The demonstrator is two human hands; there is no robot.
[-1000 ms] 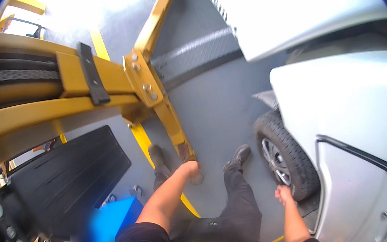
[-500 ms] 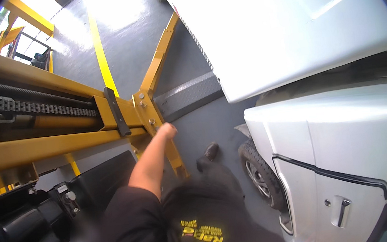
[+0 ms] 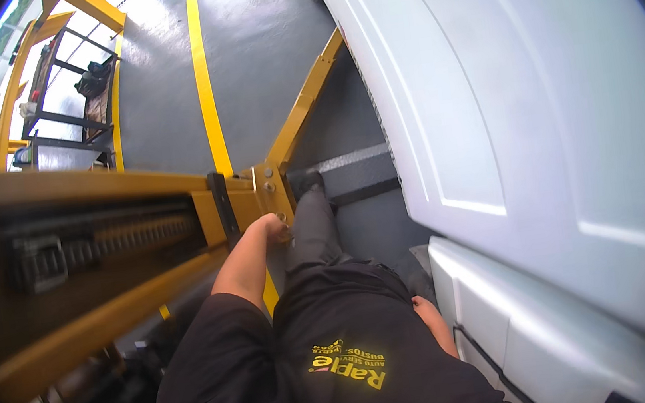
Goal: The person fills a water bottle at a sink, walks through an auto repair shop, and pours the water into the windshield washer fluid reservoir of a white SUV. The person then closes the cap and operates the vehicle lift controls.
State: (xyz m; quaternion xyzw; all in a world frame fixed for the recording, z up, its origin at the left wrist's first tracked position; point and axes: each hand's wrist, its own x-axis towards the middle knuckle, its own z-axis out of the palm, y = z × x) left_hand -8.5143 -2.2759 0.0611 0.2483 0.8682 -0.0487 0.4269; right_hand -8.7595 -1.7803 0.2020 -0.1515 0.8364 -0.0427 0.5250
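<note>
My left hand [image 3: 272,227] hangs with its fingers curled, beside the base of a yellow lift post [image 3: 219,214]. Whether anything is in those fingers is hidden, and so is whether they touch the metal. At my right side only a bit of my right hand [image 3: 417,303] shows past my dark shirt; its fingers are hidden. That arm is close to the white bodywork with a black trim line [image 3: 509,340]. One dark shoe [image 3: 307,181] is set down by the post's base and a dark ridged floor plate [image 3: 355,175].
A yellow lift arm [image 3: 307,107] slants from the base toward a large white vehicle side [image 3: 471,102]. A yellow line [image 3: 203,79] crosses the grey floor. Farther left stands a dark metal rack [image 3: 74,111] with things on it. The post's chain [image 3: 126,240] lies in its channel.
I have stepped forward along the post, and a foot now shows beside its base. My left hand has dropped near the post, and my right forearm has come into view.
</note>
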